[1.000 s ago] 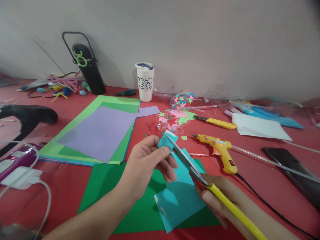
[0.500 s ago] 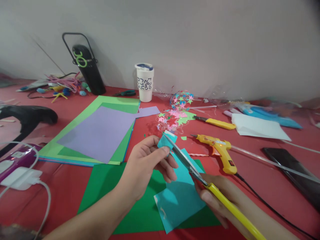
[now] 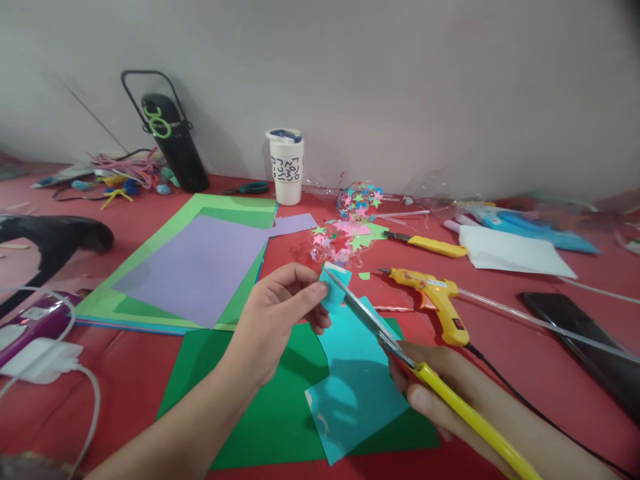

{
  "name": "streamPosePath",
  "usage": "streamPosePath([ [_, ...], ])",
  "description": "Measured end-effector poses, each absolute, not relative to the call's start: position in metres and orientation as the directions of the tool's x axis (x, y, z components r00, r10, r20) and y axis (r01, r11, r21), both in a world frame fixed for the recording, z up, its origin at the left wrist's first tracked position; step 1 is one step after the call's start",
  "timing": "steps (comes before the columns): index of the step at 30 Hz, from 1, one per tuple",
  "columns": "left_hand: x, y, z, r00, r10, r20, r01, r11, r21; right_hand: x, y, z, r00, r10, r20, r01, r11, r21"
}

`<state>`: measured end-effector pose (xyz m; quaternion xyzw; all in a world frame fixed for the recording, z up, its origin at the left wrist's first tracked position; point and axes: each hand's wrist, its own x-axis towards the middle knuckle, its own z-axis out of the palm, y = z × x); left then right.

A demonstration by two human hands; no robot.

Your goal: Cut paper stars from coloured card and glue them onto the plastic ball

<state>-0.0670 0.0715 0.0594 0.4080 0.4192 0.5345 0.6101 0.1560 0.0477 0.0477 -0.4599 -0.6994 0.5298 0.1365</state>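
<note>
Between thumb and fingers, my left hand (image 3: 283,313) pinches a small piece of blue paper (image 3: 336,293). My right hand (image 3: 435,380) grips a pair of scissors (image 3: 380,333) with yellow handles. Their blades point up and to the left and lie against the small piece; whether the paper is between the blades I cannot make out. Below both hands a larger blue paper sheet (image 3: 357,400) rests on a dark green sheet (image 3: 260,413).
A yellow glue gun (image 3: 435,300) lies to the right, near a yellow utility knife (image 3: 435,245) and a phone (image 3: 575,340). Star cutouts (image 3: 350,233) sit behind my hands. Purple paper (image 3: 195,267) tops a stack at left. A white cup (image 3: 287,167) and black bottle (image 3: 175,143) stand behind.
My left hand has shifted slightly left, and its fingers now sit at the left edge of the small blue piece. The scissors stay nearly where they were.
</note>
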Motion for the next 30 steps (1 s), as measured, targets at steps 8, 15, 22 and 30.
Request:
streamPosePath([
  [8, -0.063, 0.069, 0.062, 0.073, 0.991, -0.110, -0.324, 0.128, 0.937, 0.157, 0.051, 0.046, -0.604, 0.742, -0.290, 0.448, 0.016, -0.894],
  [15, -0.066, 0.070, 0.062, 0.084, 0.989, -0.126, -0.367, 0.148, 0.918, 0.157, 0.052, 0.044, -0.603, 0.747, -0.278, 0.437, 0.018, -0.900],
  [22, -0.062, 0.068, 0.062, 0.123, 0.985, -0.124, -0.374, 0.162, 0.913, 0.157, 0.052, 0.048, -0.645, 0.725, -0.241, 0.369, 0.019, -0.929],
  [30, -0.058, 0.065, 0.060, 0.053, 0.996, -0.070, -0.402, 0.086, 0.912, 0.157, 0.043, 0.036, -0.638, 0.721, -0.271, 0.358, -0.034, -0.933],
])
